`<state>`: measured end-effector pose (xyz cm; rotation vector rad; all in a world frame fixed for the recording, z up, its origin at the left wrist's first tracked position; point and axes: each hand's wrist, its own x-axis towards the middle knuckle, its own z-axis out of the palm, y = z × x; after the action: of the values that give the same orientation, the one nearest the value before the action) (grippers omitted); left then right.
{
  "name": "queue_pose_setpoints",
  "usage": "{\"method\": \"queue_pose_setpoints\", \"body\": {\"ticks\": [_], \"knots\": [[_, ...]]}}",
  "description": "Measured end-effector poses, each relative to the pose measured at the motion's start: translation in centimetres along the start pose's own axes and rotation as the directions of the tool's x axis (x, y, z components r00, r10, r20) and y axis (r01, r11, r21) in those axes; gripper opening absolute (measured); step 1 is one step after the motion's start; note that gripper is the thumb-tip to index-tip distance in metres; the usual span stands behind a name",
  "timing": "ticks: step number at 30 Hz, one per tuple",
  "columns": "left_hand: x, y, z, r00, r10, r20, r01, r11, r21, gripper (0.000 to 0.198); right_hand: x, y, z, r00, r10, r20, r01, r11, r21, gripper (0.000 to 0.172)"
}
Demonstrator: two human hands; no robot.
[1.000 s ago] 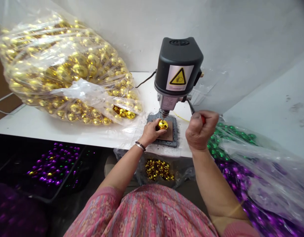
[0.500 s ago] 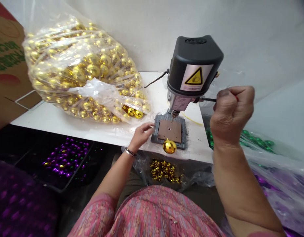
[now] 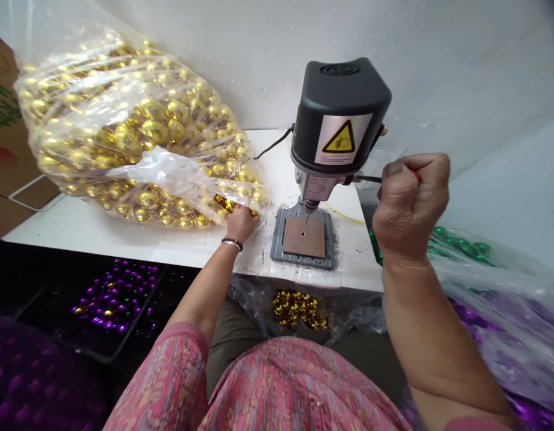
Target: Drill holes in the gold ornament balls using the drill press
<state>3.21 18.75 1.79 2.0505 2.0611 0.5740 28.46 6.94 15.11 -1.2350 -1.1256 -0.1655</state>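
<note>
My left hand (image 3: 243, 224) reaches into the opening of a clear plastic bag (image 3: 164, 164) full of shiny gold ball ornaments (image 3: 153, 131). Its fingertips are hidden among the balls at the opening, so I cannot see whether they grip one. My right hand (image 3: 414, 203) is closed around the red-tipped feed lever (image 3: 370, 178) of a small black bench drill press (image 3: 339, 114). Below the motor, the drill bit (image 3: 308, 216) stands above a brown board (image 3: 303, 237) with a small hole, set on the grey base (image 3: 277, 245).
An open plastic bag of gold balls (image 3: 299, 309) hangs at the table's front edge (image 3: 205, 258), over my lap. Purple balls (image 3: 119, 293) lie in a dark container at lower left. Bags with green balls (image 3: 465, 245) and purple pieces (image 3: 505, 341) are on the right. A cardboard box (image 3: 16, 179) stands at left.
My left hand has moved left from beside the drill base to the bag opening. The gold ball at the base's front edge is gone from there. My right hand still holds the lever.
</note>
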Motion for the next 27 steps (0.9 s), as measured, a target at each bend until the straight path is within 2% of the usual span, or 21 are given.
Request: {"method": "queue_pose_setpoints", "body": {"ticks": [2, 3, 4, 6, 8, 9, 11, 15, 18, 21, 24, 25, 27], "knots": [[-1.6, -0.6, -0.4, 0.999, 0.032, -0.041, -0.042, 0.964, -0.263, 0.036, 0.0, 0.0, 0.0, 1.000, -0.002, 0.016, 0.002, 1.000, 0.006, 0.021], [-2.6, -1.0, -0.6, 0.998, 0.051, -0.037, -0.061, 0.902, -0.428, 0.040, 0.0, 0.0, 0.0, 1.000, -0.006, 0.022, 0.005, 1.000, 0.018, 0.021], [-3.7, -1.4, -0.8, 0.997, 0.076, -0.006, -0.064, 0.797, -0.601, 0.045, 0.0, 0.0, 0.0, 1.000, -0.011, 0.021, 0.011, 0.999, 0.032, 0.020], [-5.8, -1.8, -1.0, 0.988, 0.113, 0.102, 0.027, 0.530, -0.848, 0.051, 0.0, -0.1, 0.0, 1.000, -0.024, 0.007, 0.023, 0.999, 0.041, 0.020], [-7.4, -1.5, -0.8, 0.957, 0.169, 0.236, 0.170, 0.333, -0.927, 0.052, 0.1, -0.3, 0.0, 0.999, -0.032, 0.000, 0.032, 0.999, 0.022, 0.020], [-7.9, -1.0, -0.6, 0.936, 0.198, 0.291, 0.227, 0.291, -0.929, 0.052, 0.3, -0.4, 0.1, 0.999, -0.034, 0.005, 0.034, 0.999, 0.008, 0.021], [-8.2, 0.2, 0.0, 0.906, 0.238, 0.349, 0.276, 0.294, -0.915, 0.054, 1.1, -0.8, 0.1, 0.999, -0.023, 0.038, 0.024, 1.000, -0.013, 0.023], [-7.2, 2.4, 1.1, 0.893, 0.317, 0.319, 0.187, 0.384, -0.904, 0.062, 3.8, -1.9, 0.6, 0.985, 0.120, 0.123, -0.112, 0.991, -0.071, 0.028], [-6.5, 3.0, 1.8, 0.862, 0.400, 0.312, 0.155, 0.377, -0.913, 0.066, 5.8, -2.6, 1.1, 0.960, 0.230, 0.159, -0.214, 0.970, -0.112, 0.039], [-6.5, 2.8, 1.9, 0.831, 0.450, 0.326, 0.184, 0.330, -0.926, 0.069, 6.6, -2.8, 1.4, 0.950, 0.256, 0.181, -0.239, 0.965, -0.110, 0.043], [-7.2, 2.0, 1.3, 0.816, 0.459, 0.350, 0.221, 0.312, -0.924, 0.071, 6.5, -2.8, 1.4, 0.950, 0.255, 0.179, -0.243, 0.966, -0.083, 0.043], [-7.6, 1.4, 0.8, 0.824, 0.442, 0.353, 0.231, 0.308, -0.923, 0.070, 6.3, -2.7, 1.3, 0.951, 0.253, 0.179, -0.243, 0.967, -0.076, 0.043], [-8.7, -0.8, -0.4, 0.868, 0.355, 0.346, 0.256, 0.277, -0.926, 0.066, 6.1, -2.5, 1.2, 0.953, 0.245, 0.179, -0.236, 0.969, -0.072, 0.040]]}}
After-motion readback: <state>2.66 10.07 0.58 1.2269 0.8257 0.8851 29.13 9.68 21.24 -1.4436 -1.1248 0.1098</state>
